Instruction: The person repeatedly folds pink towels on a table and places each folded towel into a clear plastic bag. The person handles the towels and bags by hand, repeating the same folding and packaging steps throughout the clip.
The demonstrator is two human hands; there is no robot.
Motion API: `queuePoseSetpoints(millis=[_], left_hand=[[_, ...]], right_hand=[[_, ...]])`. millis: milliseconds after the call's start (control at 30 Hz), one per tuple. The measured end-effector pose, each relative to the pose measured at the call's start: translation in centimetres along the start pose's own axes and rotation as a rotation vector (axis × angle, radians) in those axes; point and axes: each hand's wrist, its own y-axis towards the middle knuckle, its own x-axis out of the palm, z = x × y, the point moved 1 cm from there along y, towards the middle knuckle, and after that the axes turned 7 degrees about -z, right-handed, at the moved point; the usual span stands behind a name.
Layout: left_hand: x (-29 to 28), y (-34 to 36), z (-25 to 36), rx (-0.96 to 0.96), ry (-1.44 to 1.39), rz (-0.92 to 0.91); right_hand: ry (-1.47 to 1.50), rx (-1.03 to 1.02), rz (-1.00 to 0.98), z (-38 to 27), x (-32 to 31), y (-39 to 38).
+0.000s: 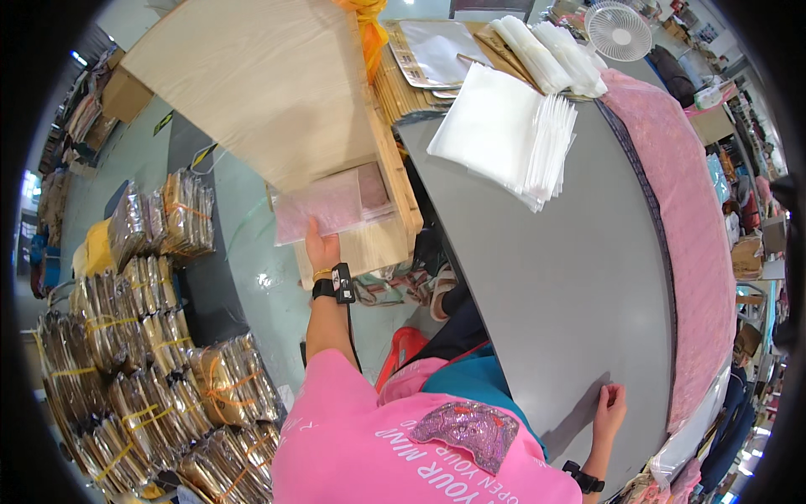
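Fingers (314, 225) of the left hand (323, 252), a little left of centre in the frame, close on the near edge of a pink clear-wrapped packet (311, 206), one digit showing over it and the rest hidden beneath. That packet lies partly over the opening of a pale wooden box (407, 189), where more pink wrapped packets (375, 186) show just to its right; a broad plywood panel (252, 80) spreads above, across the upper left. At the lower right, the right hand (611, 412) has its fingers curled narrowly together at the grey tabletop (554, 269), and whether they pinch anything small I cannot tell. A fanned stack of clear plastic bags (491, 122) lies at the upper centre of that tabletop, with rolled translucent bags (533, 55) behind it. Pink patterned fabric (684, 218) runs down the right side, and a white fan (620, 35) stands at the upper right. Bundles of gold-toned wrapped packets (151, 336), tied with yellow and orange bands, fill the lower left, and part of a red stool (403, 346) shows near the lower centre
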Motion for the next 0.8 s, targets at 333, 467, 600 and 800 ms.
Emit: queuePoseSetpoints(millis=[333, 467, 600, 800], left_hand=[[0.3, 4.7, -3.0, 0.378, 1.381, 0.032], [-3.4, 9.4, -6.6, 1.319, 2.509, -0.293], [-6.9, 11.3, -8.8, 0.517, 2.336, -0.624], [-4.1, 10.5, -5.6, 0.57, 1.874, -0.307]], right_hand=[[-0.293, 0.054, 0.068, -3.0, 1.0, -1.1], [-0.46, 0.252, 0.043, -5.7, 2.1, -0.8], [-0.403, -0.04, 0.122, -7.1, 2.5, -0.9], [-0.341, 0.159, 0.194, 1.2, -3.3, 2.4]])
